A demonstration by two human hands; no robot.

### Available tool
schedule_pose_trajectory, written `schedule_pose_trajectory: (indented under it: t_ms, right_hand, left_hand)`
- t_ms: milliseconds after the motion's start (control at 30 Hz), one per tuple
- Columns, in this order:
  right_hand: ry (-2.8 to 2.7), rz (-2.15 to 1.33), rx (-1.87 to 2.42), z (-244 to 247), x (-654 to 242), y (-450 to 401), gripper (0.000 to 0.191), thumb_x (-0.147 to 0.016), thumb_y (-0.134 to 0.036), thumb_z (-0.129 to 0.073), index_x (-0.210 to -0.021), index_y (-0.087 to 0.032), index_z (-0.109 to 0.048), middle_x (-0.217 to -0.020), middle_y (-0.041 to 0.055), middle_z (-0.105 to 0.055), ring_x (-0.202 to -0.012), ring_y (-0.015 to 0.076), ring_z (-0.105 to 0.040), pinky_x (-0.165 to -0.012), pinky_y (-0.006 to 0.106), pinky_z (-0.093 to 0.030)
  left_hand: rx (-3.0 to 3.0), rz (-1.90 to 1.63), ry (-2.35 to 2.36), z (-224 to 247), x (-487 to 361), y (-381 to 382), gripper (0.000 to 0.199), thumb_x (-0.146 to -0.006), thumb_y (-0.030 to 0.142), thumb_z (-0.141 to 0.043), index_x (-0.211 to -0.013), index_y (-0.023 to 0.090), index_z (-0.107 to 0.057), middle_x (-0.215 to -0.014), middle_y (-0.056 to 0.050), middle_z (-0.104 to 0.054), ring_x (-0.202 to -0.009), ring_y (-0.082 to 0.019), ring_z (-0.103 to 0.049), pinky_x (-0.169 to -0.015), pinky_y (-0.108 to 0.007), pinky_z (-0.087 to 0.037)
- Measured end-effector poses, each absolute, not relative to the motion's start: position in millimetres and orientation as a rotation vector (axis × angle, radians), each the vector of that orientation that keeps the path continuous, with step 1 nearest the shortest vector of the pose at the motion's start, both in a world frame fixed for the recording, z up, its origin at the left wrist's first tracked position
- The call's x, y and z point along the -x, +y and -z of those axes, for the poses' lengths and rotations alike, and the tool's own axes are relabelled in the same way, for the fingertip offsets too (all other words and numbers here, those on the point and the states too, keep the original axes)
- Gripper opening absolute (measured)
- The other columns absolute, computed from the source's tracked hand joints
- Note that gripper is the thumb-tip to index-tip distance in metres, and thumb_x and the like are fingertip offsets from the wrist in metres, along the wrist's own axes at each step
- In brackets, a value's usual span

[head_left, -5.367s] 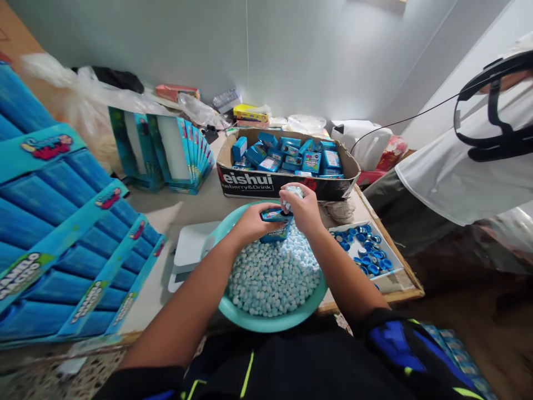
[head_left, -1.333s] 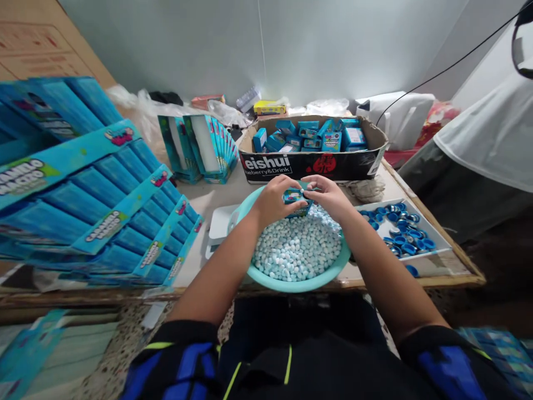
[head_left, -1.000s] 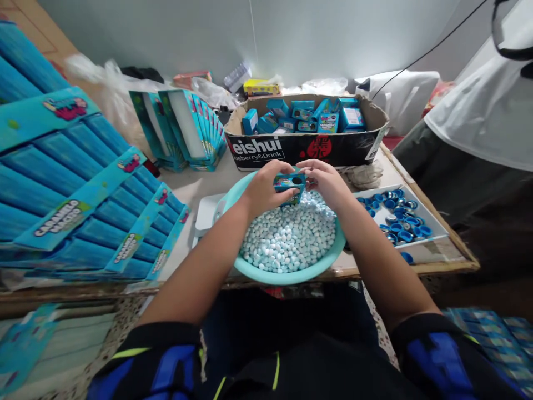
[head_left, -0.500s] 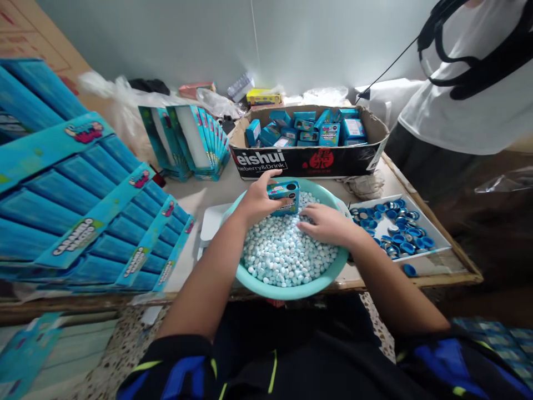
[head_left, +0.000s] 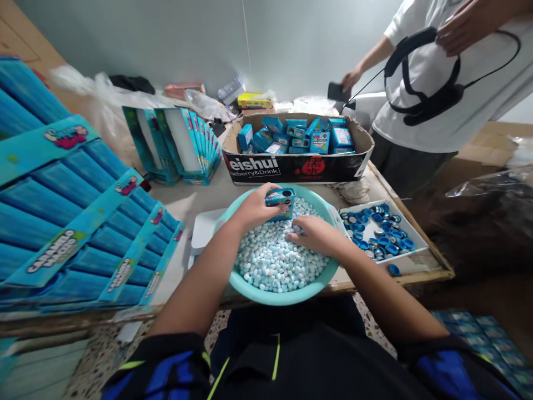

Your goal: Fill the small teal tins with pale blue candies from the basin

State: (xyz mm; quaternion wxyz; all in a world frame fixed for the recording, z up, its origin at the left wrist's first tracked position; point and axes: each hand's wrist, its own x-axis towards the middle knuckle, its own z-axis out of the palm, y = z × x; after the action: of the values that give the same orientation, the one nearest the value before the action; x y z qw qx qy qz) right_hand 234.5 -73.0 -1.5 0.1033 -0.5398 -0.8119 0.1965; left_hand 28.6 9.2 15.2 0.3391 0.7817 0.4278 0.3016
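Centre of frame: your left hand (head_left: pixel 255 210) grips a small blue printed rectangular box (head_left: pixel 280 195), a dark round spot on its top face, at the back of the round turquoise plastic basin (head_left: pixel 283 299). Your right hand (head_left: pixel 317 235), fingers curled, dips into the small rounded white and pale-blue pellets (head_left: pixel 270 269) just below and right of that box; you can't tell whether it has any grasped. Above the basin, on the surface (head_left: pixel 177 208), sits an open black-printed cardboard carton (head_left: pixel 287 171) of similar boxes. Right of it: shallow white tray (head_left: pixel 410 262), blue-rimmed round caps (head_left: pixel 389 239) inside.
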Motion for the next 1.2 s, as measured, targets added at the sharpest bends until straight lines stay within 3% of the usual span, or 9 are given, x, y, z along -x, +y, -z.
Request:
schedule_pose_trajectory:
  t_ms: [233, 433, 733, 1000, 1200]
  right_hand:
    - [-2.176, -0.613, 1.509, 1, -235, -76, 0.018, -0.096, -0.031, -0.059, -0.090, -0.019, -0.072, -0.089, 0.0073, -0.074, -0.081, 0.0222, -0.064, -0.073, 0.032, -0.042]
    - [-1.522, -0.694, 1.290, -16, -234, -62, 0.023, -0.091, -0.038, -0.059, -0.080, -0.021, -0.070, -0.064, 0.0000, -0.060, -0.059, 0.0154, -0.053, -0.057, 0.028, -0.039]
    - [-0.797, -0.997, 0.841, -34, -200, 6, 0.032, -0.082, -0.046, -0.070, -0.072, -0.019, -0.058, -0.056, -0.0047, -0.047, -0.046, 0.0074, -0.041, -0.042, 0.021, -0.027]
    - [-0.862, -0.933, 0.875, -24, -203, 5, 0.027, -0.086, -0.039, -0.063, -0.069, -0.021, -0.051, -0.059, -0.0031, -0.055, -0.047, 0.0094, -0.049, -0.046, 0.023, -0.040]
    - [-0.973, -0.928, 0.956, -18, -202, 7, 0.029, -0.087, -0.039, -0.065, -0.070, -0.022, -0.049, -0.060, -0.0038, -0.056, -0.052, 0.0098, -0.053, -0.052, 0.023, -0.045]
  left_hand:
    - [-2.049, -0.810, 1.107, -18, -28, 6, 0.056, -0.075, 0.039, -0.086, -0.124, 0.025, -0.062, -0.107, -0.005, -0.075, -0.094, -0.026, -0.071, -0.079, -0.034, -0.052]
    - [-2.097, -0.840, 0.981, -16, -30, 6, 0.042, -0.071, 0.040, -0.088, -0.105, 0.023, -0.069, -0.096, -0.002, -0.075, -0.089, -0.023, -0.070, -0.077, -0.031, -0.051]
    - [-2.076, -0.821, 0.924, -14, -34, 7, 0.056, -0.068, 0.050, -0.089, -0.112, 0.019, -0.075, -0.099, -0.005, -0.078, -0.086, -0.024, -0.071, -0.077, -0.034, -0.055]
    - [-2.214, -0.881, 0.864, -5, -44, 12, 0.046, -0.071, 0.044, -0.086, -0.109, 0.020, -0.078, -0.104, -0.006, -0.079, -0.095, -0.026, -0.072, -0.085, -0.035, -0.056]
    - [-2.107, -0.877, 0.978, -4, -42, 14, 0.053, -0.071, 0.050, -0.086, -0.111, 0.017, -0.077, -0.095, -0.005, -0.079, -0.083, -0.024, -0.072, -0.074, -0.033, -0.055]
